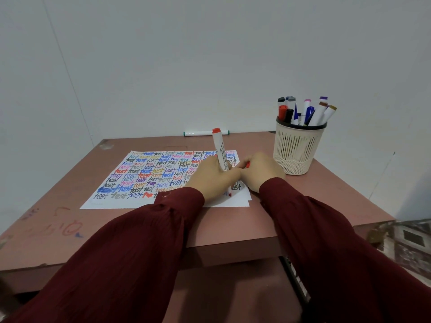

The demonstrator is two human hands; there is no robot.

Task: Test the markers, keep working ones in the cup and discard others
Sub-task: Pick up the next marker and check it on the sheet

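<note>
I see left hand (pixel 211 176) curled round red marker (pixel 220 152), tip down on test sheet (pixel 130 180) just under that hand, barrel tilted away from me. Right hand (pixel 258 171) touching left, pinching red cap (pixel 247 164). Slotted cup (pixel 297 148) of markers just beyond right hand. Green-ended marker (pixel 205 132) lying well beyond both hands.

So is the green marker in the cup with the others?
No, the green marker lies at the far edge of the table, left of the cup.
</note>
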